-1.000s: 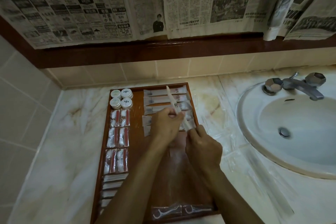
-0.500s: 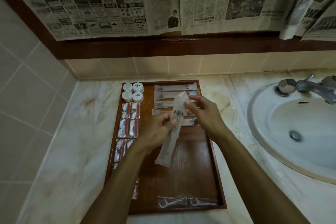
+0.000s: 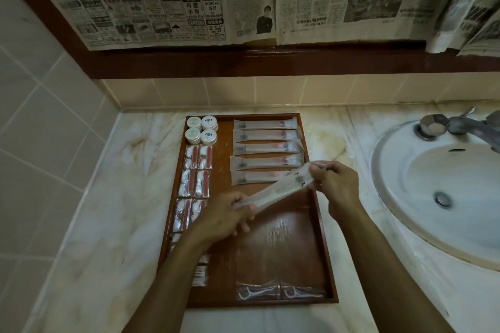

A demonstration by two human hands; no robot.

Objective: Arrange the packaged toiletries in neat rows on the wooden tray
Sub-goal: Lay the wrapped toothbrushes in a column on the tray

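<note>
Wooden tray [image 3: 323, 257] on a marble counter [image 3: 113, 211], viewed from above; positions are given relative to the tray. At the tray's near edge lie two clear packets of floss picks [image 3: 278, 292], side by side. Along the tray's left side, small flat sachets [image 3: 201, 276] sit nearest, partly hidden by the left forearm; beyond them stand paired packets with red and white contents [image 3: 196, 173] in a column, and four white round lidded tubs [image 3: 201, 130] fill the far left corner in a two-by-two block. Above the tray's middle, both hands hold one long translucent packet [image 3: 273, 192] clear of the wood, slanting from lower left to upper right. The left hand [image 3: 226, 217] has its fingers curled around the packet's near end; the right hand [image 3: 334, 182] pinches the far end, which bears a dark printed emblem, over the tray's right rim. Just beyond the held packet, five similar long packets [image 3: 266, 153] lie flat in a neat row stack across the tray's far right part. To the right of the tray is a white basin [image 3: 433, 197] with a metal tap [image 3: 460, 124]. Beyond the tray rise wall tiles, a dark wooden rail [image 3: 243, 62] and hanging newspaper sheets [image 3: 189, 0].
</note>
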